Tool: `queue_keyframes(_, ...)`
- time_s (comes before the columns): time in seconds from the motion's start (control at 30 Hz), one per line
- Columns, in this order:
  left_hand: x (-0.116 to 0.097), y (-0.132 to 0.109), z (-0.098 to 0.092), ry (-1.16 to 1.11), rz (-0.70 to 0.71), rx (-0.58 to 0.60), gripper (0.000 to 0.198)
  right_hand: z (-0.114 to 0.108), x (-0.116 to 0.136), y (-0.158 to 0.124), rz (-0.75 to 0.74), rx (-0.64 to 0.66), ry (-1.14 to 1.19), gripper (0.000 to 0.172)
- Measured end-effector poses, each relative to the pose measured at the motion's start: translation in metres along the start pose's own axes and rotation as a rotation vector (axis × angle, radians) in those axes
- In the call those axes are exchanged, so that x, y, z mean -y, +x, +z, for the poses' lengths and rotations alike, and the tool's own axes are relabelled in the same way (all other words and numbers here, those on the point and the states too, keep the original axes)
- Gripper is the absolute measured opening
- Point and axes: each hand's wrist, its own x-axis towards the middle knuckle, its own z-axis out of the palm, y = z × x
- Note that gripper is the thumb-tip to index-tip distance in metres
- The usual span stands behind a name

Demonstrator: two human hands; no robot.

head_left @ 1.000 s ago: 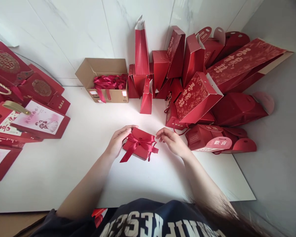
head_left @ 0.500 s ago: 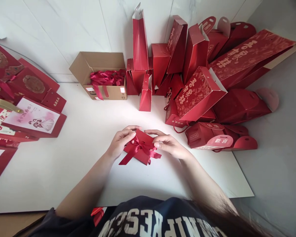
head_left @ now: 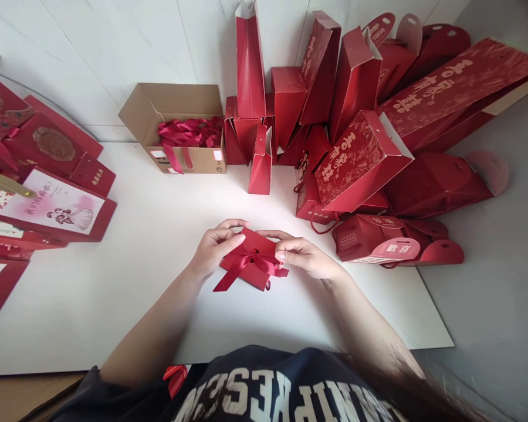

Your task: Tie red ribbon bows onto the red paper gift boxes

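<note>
A small red gift box (head_left: pixel 260 247) tied with a red satin ribbon bow (head_left: pixel 246 265) lies on the white board (head_left: pixel 114 281) in front of me. My left hand (head_left: pixel 214 248) grips the box's left side, thumb on top near the bow. My right hand (head_left: pixel 300 255) holds the right side, fingers curled over the top edge and thumb by the ribbon. One ribbon tail trails down to the left of the box.
An open cardboard box (head_left: pixel 176 126) of red ribbons stands at the back. Red paper bags (head_left: pixel 290 99) and folded red boxes (head_left: pixel 378 243) crowd the back right. Flat red gift bags (head_left: pixel 48 199) lie at the left. Grey floor (head_left: pixel 501 281) is at the right.
My right hand has moved in from beside the box and closed on its right side. The left hand has kept its grip. The view has tilted slightly downward.
</note>
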Motion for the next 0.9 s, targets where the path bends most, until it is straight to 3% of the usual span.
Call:
queue_keyframes(0.2, 0.002, 0.001, 0.000, -0.063, -0.023, 0.033, 0.045, -0.001, 0.000, 0.001, 0.004, 0.012, 0.013, 0.032)
queue_keyframes(0.4, -0.008, -0.003, 0.000, 0.177, 0.031, 0.079, 0.028, 0.000, -0.002, 0.002, -0.031, -0.022, 0.006, 0.032)
queue_keyframes(0.5, -0.012, -0.005, 0.001, 0.268, 0.024, 0.091, 0.018, 0.003, -0.003, 0.006, -0.065, -0.080, 0.019, 0.038)
queue_keyframes(0.63, -0.012, -0.005, 0.001, 0.309, 0.045, 0.104, 0.019, 0.009, -0.007, 0.019, -0.012, -0.234, 0.027, 0.056)
queue_keyframes(0.73, -0.011, -0.005, 0.002, 0.323, 0.053, 0.105, 0.019, 0.011, -0.009, 0.029, 0.014, -0.279, 0.052, 0.062)
queue_keyframes(0.83, -0.011, -0.005, 0.002, 0.273, 0.029, 0.090, 0.018, 0.010, -0.009, 0.033, -0.028, -0.285, 0.054, 0.056)
queue_keyframes(0.9, -0.011, -0.005, 0.002, 0.135, -0.019, 0.062, 0.026, 0.007, -0.010, 0.030, -0.055, -0.273, 0.058, 0.040)
